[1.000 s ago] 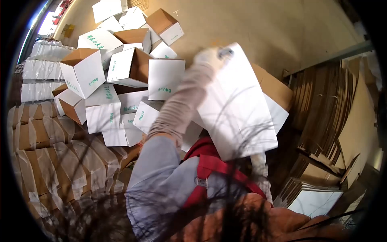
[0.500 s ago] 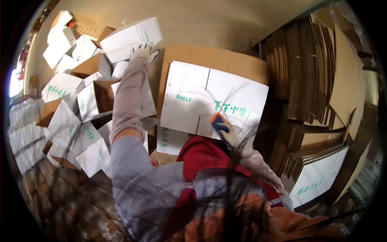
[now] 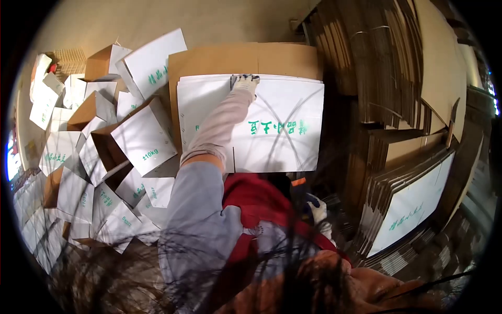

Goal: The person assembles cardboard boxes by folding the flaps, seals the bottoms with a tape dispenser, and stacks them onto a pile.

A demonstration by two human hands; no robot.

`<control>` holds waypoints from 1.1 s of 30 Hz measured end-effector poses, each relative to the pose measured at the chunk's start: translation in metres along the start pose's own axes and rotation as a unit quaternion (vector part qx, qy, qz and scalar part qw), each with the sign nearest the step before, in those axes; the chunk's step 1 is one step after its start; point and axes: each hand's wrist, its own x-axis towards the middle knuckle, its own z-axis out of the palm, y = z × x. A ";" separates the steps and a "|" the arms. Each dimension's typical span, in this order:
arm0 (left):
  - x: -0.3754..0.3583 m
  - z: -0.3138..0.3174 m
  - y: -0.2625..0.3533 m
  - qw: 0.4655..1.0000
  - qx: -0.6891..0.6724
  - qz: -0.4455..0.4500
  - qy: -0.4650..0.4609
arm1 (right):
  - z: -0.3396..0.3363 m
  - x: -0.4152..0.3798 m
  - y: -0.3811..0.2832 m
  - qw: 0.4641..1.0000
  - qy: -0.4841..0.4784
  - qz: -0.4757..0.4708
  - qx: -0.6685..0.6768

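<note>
My L hand [image 3: 244, 82], in a pale knit glove w/ dark fingertips, is at the far edge of a flat white cardboard box blank [image 3: 277, 107] w/ green writing, fingers bent at the rim near a slot; can't tell if they're clamped on it. The blank lies flat, approx. mid-view, just in front of my red apron [image 3: 256, 193], on top of a larger brown cardboard sheet [image 3: 219, 56]. My R hand [image 3: 316, 206], gloved w/ blue patches, is low beside the apron, near a small orange object [image 3: 298, 182]; grip partly hidden, can't tell if fingers are apart or closed. To L: a jumbled heap of open white boxes w/ brown insides [image 3: 144, 137]. To R: upright brown flattened cartons [image 3: 387, 68], plus a white-faced carton stack [image 3: 410, 206] below.
</note>
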 end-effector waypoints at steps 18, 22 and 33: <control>-0.286 -0.101 0.113 0.927 0.234 0.228 0.182 | -0.047 0.029 -0.234 0.781 0.155 -0.483 -0.364; -0.300 -0.107 0.150 0.909 0.301 0.172 0.230 | 0.034 0.048 -0.271 0.753 0.073 -0.337 -0.561; -0.360 -0.120 0.011 0.997 0.028 0.076 0.020 | -0.087 0.044 -0.196 0.718 0.163 -0.478 -0.479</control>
